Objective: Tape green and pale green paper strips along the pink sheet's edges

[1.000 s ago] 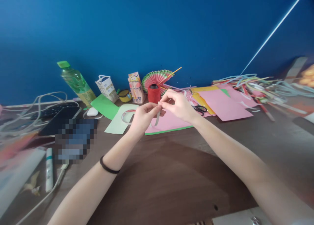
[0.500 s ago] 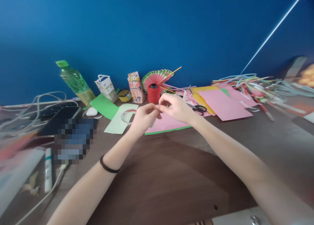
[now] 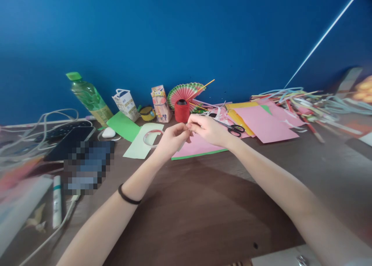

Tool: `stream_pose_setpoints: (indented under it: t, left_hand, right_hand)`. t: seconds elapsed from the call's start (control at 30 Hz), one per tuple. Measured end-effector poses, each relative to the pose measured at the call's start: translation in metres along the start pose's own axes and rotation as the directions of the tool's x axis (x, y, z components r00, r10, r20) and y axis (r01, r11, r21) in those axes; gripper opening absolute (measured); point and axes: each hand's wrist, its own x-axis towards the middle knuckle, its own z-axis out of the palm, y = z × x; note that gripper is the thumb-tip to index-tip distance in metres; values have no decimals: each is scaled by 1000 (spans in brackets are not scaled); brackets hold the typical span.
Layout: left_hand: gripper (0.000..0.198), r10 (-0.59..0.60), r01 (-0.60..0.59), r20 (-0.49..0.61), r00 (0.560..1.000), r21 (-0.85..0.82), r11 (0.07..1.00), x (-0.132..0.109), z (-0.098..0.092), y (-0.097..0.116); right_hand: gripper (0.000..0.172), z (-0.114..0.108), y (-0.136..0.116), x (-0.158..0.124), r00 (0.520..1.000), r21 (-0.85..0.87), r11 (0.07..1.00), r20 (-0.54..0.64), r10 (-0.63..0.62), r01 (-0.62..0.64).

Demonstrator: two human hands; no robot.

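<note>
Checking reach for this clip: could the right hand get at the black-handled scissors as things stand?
Probably yes. The scissors lie in the open on the pink paper, just beside the right hand, with nothing on top of them. But that hand and the left hand are both pinching a small paper strip, so it isn't free.

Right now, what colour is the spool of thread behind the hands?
Red, with a black top; the spool shows in the head view.

No text can be read here. The small white carton (image 3: 126,103) near the back edge of the table (image 3: 203,204) has blue print on its side, but it is too small to read. The colourful carton (image 3: 161,102) beside it shows only a drawing, and the label of the green bottle (image 3: 92,98) is blurred
</note>
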Motion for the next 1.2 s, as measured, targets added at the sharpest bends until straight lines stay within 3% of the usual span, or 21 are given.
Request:
stream_pose_setpoints:
  t: [0.27, 0.37, 0.5, 0.6, 0.73, 1.2]
  left_hand:
    - [13, -2, 5, 31, 1000, -121, 993, 0, -2, 1]
    - [12, -17, 15, -12, 1000, -140, 990, 0, -4, 2]
    - [13, -48, 32, -94, 994, -162, 986, 0, -5, 3]
    - [13, -72, 50, -114, 991, -187, 981, 0, -5, 4]
    - [13, -29, 4, -133, 991, -183, 983, 0, -5, 3]
    - [19, 139, -119, -154, 978, 135, 984, -4, -4, -2]
  right_hand:
    - [25, 1, 2, 1, 998, 79, 996, -53, 40, -35]
    - [23, 2, 2, 3, 979, 113, 993, -197, 53, -31]
    - [16, 0, -2, 1, 901, 46, 996, -431, -49, 76]
    - [13, 0, -5, 0, 914, -45, 990, -381, -143, 136]
    - [13, 4, -2, 0, 948, -79, 990, -286, -138, 120]
    - [17, -4, -1, 0, 963, -121, 981, -209, -172, 149]
